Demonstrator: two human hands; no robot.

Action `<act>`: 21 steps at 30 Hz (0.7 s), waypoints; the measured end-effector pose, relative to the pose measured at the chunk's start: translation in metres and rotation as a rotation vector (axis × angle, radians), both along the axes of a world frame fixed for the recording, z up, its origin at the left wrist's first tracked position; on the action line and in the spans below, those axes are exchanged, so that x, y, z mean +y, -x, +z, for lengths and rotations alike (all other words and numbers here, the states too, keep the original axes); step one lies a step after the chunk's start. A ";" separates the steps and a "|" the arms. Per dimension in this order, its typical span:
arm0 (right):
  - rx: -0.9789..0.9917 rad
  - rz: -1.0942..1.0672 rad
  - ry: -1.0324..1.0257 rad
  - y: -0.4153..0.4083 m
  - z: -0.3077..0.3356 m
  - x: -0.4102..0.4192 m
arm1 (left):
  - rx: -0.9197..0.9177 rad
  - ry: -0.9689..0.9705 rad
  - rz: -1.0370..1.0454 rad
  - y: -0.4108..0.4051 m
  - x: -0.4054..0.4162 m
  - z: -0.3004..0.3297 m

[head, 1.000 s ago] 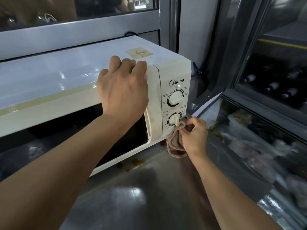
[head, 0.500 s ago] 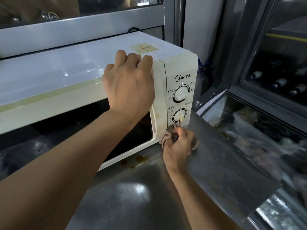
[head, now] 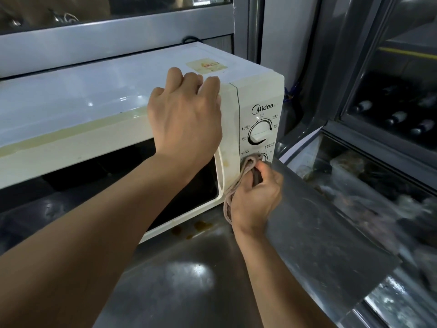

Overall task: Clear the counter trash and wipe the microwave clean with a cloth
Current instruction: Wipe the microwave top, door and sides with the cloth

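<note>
Head view, one frame. Microwave (head: 118,110) stands on steel surface (head: 189,280), front facing the person, control panel (head: 257,119) at its right end.

Key relation: cloth (head: 238,183) lies between right hand (head: 256,200) and the lower part of the panel, pressed flat against it over the lower dial (head: 263,157), which is mostly covered. Upper dial (head: 259,132) sits directly above the cloth, uncovered. Cloth hangs roughly vertical, long axis running down the panel edge toward the surface. Right hand is the nearer one to the panel; unwiped panel area lies up and slightly away from it.

Right hand: fingers curled round the bunched cloth, thumb on top, gripping it against the panel.

Left hand (head: 186,114): fingers bent over the top front edge of the microwave, just left of the panel seam, palm against the door (head: 94,147) frame. Holds nothing loose; judged to be steadying the body against the rubbing.

Brown stains (head: 198,227) on the surface just below the door corner, close beside the cloth's lower end, not yet wiped.

Judgement: wiping step in hand, panel partly done; next stroke probably upward over the upper dial.
</note>
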State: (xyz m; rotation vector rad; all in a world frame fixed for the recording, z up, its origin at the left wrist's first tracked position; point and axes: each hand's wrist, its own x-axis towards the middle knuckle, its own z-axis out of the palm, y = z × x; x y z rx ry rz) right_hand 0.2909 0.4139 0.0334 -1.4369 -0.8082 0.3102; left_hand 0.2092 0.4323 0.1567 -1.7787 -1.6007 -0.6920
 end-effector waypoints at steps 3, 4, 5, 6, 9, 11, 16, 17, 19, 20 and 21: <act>0.119 -0.011 -0.021 0.006 -0.006 0.002 | -0.005 0.004 0.001 -0.001 0.001 0.000; 0.171 -0.018 -0.028 0.008 -0.007 0.003 | -0.007 0.005 0.000 -0.001 0.001 0.001; 0.209 -0.026 -0.029 0.009 -0.008 0.004 | -0.009 0.004 -0.005 -0.001 0.001 0.001; 0.234 -0.033 -0.030 0.011 -0.010 0.005 | -0.012 0.004 -0.010 -0.002 0.000 0.002; 0.354 0.002 0.013 0.009 -0.017 0.006 | -0.018 0.015 -0.011 -0.001 0.000 0.002; 0.419 0.041 0.110 0.002 -0.024 0.004 | -0.010 0.010 -0.011 -0.001 -0.001 0.002; 0.324 0.094 0.109 0.001 -0.010 0.003 | -0.015 0.015 -0.017 -0.001 -0.001 0.002; 0.317 0.082 0.089 0.002 -0.006 0.003 | -0.017 0.016 -0.016 -0.001 -0.001 0.003; 0.285 0.045 0.054 0.004 -0.002 0.004 | -0.014 0.016 -0.019 0.000 -0.001 0.003; 0.256 0.017 0.028 0.006 -0.003 0.004 | -0.010 0.012 -0.021 0.000 -0.001 0.002; 0.227 -0.020 -0.002 0.007 -0.004 0.005 | -0.005 0.009 -0.022 0.000 -0.001 0.001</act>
